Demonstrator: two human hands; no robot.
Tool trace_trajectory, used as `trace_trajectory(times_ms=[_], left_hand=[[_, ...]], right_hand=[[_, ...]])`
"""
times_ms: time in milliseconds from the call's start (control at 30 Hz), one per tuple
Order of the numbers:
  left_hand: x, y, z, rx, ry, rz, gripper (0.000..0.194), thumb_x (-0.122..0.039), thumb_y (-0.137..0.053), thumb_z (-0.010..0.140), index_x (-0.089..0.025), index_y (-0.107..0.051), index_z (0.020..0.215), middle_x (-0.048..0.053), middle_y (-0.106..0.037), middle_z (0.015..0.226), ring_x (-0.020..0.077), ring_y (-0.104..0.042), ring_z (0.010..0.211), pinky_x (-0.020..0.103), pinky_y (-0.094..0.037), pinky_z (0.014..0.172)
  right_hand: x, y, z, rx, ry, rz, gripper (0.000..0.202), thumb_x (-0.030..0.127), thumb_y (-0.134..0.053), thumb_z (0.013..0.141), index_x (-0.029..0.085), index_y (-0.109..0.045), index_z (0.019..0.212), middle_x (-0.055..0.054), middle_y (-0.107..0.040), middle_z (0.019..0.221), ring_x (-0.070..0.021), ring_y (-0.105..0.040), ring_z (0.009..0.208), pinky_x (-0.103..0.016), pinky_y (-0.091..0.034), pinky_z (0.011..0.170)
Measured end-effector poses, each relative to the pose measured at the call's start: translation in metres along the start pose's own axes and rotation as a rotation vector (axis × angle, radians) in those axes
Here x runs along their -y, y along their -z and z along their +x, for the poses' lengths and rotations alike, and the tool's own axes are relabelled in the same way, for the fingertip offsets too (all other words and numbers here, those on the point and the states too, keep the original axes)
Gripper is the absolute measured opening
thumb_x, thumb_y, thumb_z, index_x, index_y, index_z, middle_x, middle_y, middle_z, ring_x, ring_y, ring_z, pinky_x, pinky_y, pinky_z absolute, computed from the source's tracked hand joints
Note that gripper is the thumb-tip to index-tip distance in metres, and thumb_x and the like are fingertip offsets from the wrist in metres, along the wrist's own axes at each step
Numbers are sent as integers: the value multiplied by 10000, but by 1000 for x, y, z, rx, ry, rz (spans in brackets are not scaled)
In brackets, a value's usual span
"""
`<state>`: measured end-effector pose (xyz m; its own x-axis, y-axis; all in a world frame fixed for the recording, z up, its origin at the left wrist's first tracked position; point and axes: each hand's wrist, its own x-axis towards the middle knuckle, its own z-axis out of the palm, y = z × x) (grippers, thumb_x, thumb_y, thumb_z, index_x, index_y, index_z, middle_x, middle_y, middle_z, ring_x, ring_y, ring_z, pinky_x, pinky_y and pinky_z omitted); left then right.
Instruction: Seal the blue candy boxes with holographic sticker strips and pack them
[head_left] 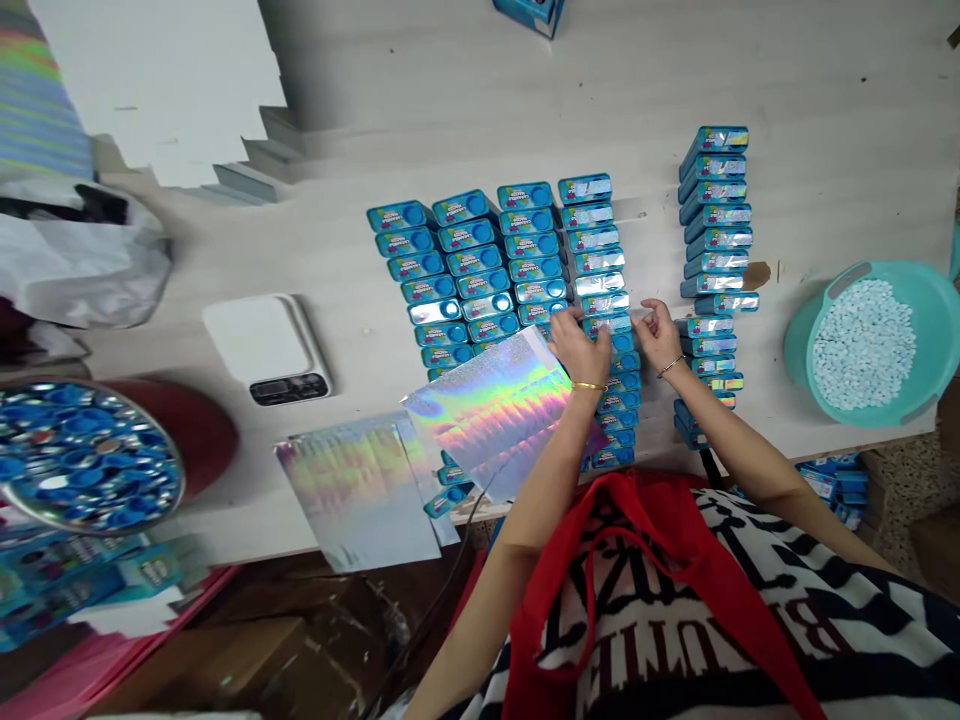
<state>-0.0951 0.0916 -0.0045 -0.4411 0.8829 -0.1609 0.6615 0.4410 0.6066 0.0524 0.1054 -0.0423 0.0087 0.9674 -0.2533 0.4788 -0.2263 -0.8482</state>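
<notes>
My left hand (581,347) is closed on the edge of a shiny holographic sheet (491,405), which slants over several of the small blue tins. Its fingertips rest by the end of a tin (606,325) in the column nearest my right hand. Across that column, my right hand (658,335) is bent, with thumb and forefinger close together at the tin's right side. Whatever those fingers hold is too small to make out. Blue tins (469,235) stand in several tight columns, their printed ends facing up. The rightmost column here carries shiny strips on its upper tins.
A separate column of tins (716,215) stands right, before a turquoise tub (799,345) of small white pellets. Left are more holographic sheets (360,490), a white scale (259,340), a red-sided bowl (206,440) of blue pieces and stacked white card (165,80).
</notes>
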Motion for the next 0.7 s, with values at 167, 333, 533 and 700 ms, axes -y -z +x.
trace_trajectory(times_ms=[167, 333, 533, 700], left_hand=[[4, -4, 3, 31, -11, -7, 204, -294, -533, 897, -197, -506, 1075, 133, -584, 1090, 307, -555, 1070, 465, -399, 915], [8, 0, 3, 20, -139, -8, 138, -310, -535, 919, -199, -546, 1001, 113, -606, 1026, 279, -578, 1019, 421, -433, 877], [55, 63, 20, -94, -257, -3, 230, -309, -448, 979, -197, -599, 1111, 120, -638, 1086, 257, -575, 1052, 403, -422, 922], [102, 95, 36, 23, -199, 229, 271, -362, -504, 946, -207, -651, 1114, 137, -657, 1121, 328, -545, 1091, 471, -356, 944]], right_hand=[[-4, -2, -22, 95, 96, -15, 445, 377, -345, 986, 208, -613, 1298, -57, -591, 894, -196, -560, 803, -340, -498, 791], [-7, 6, -21, 206, 147, -213, 495, 305, -305, 985, 159, -567, 1379, -86, -586, 916, -222, -573, 835, -370, -523, 806], [56, -12, -2, 83, 386, -365, 487, 408, -298, 1033, 192, -519, 1409, -153, -568, 1151, -291, -542, 1087, -437, -465, 965], [105, -77, 11, 331, 516, -521, 423, 415, -387, 1027, 174, -570, 1322, -141, -545, 1136, -279, -512, 1049, -403, -450, 905]])
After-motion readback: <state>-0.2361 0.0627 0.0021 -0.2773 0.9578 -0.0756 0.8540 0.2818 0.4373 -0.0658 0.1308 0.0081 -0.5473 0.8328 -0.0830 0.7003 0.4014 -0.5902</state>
